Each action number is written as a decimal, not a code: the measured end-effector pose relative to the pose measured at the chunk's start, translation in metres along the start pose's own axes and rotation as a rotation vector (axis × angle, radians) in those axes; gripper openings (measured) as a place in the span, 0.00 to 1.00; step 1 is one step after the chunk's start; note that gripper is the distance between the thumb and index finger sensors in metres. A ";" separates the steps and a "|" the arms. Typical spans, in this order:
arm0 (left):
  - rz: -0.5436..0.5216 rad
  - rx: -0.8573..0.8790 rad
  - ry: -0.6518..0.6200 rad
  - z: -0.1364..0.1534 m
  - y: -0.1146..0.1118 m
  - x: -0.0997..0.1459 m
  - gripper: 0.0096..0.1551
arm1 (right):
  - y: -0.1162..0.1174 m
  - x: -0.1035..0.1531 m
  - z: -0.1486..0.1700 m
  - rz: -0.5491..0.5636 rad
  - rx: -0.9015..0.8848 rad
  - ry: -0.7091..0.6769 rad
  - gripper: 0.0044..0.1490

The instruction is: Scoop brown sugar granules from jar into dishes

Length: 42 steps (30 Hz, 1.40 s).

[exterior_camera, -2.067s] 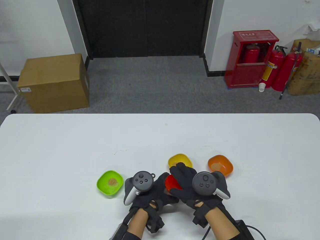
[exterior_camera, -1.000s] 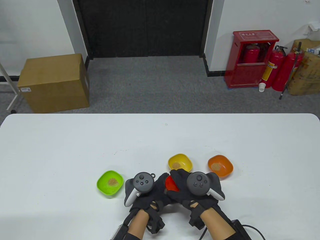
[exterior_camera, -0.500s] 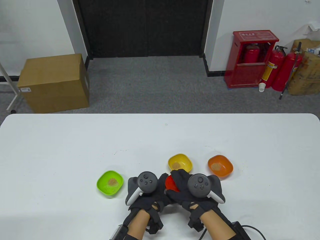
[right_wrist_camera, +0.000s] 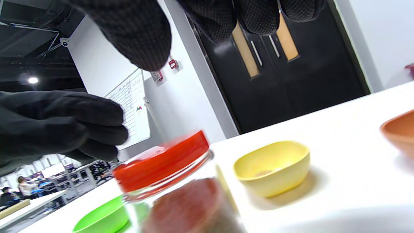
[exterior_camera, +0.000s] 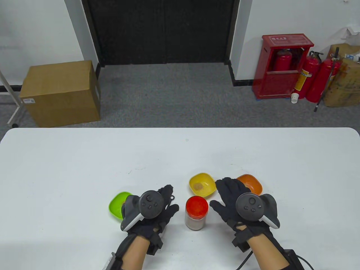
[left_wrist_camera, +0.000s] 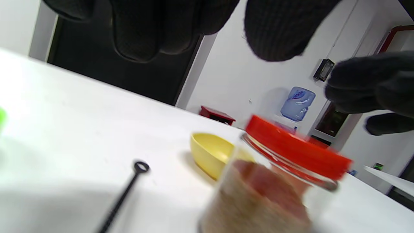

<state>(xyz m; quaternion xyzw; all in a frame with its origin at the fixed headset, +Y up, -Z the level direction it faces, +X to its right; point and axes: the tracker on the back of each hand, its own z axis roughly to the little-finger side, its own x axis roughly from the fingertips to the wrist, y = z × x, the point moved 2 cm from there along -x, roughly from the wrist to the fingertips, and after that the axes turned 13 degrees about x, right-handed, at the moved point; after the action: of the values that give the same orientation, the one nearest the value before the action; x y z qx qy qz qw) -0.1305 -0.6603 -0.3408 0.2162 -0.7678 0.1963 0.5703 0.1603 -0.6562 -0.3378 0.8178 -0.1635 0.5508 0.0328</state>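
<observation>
The glass jar of brown sugar granules stands upright near the counter's near edge, a little right of its middle, with its red lid seated on top. The left hand and the right hand flank it, each just beside the jar and not touching it; both sets of fingers are spread wide and hold nothing. A thin black spoon handle with a ring at its end lies on the counter by the left hand; its bowl is out of sight.

Three dishes sit around the jar: a yellow dish just beyond it, a green dish to the left, partly under the left hand, and an orange dish to the right, partly hidden by the right hand's fingers. The yellow dish shows a small heap of sugar; the contents of the other two are covered here.

Judging from this, the risks are mostly knocks. The jar is tall and narrow-based, so a sideways brush from either open hand could tip it, though the lid, if tight, would likely keep the granules in. Whether it is fully screwed down cannot be told. The light dishes close under each hand could be flipped or slid by a careless wrist or tracker, scattering their sugar. The spoon could be swept off the near edge.
</observation>
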 end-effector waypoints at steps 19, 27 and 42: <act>0.149 -0.159 0.122 0.045 -0.036 0.024 0.60 | 0.043 0.018 0.004 -0.185 0.254 -0.030 0.55; 0.175 -0.148 0.159 0.053 -0.040 0.027 0.60 | 0.043 0.024 0.013 -0.237 0.231 0.018 0.56; 0.196 -0.144 0.174 0.051 -0.041 0.027 0.61 | 0.042 0.023 0.008 -0.197 0.234 0.009 0.55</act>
<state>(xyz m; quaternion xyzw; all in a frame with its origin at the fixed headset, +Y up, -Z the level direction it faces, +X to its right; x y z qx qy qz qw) -0.1547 -0.7251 -0.3269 0.0810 -0.7449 0.2132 0.6269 0.1622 -0.7030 -0.3252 0.8256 -0.0172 0.5640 -0.0079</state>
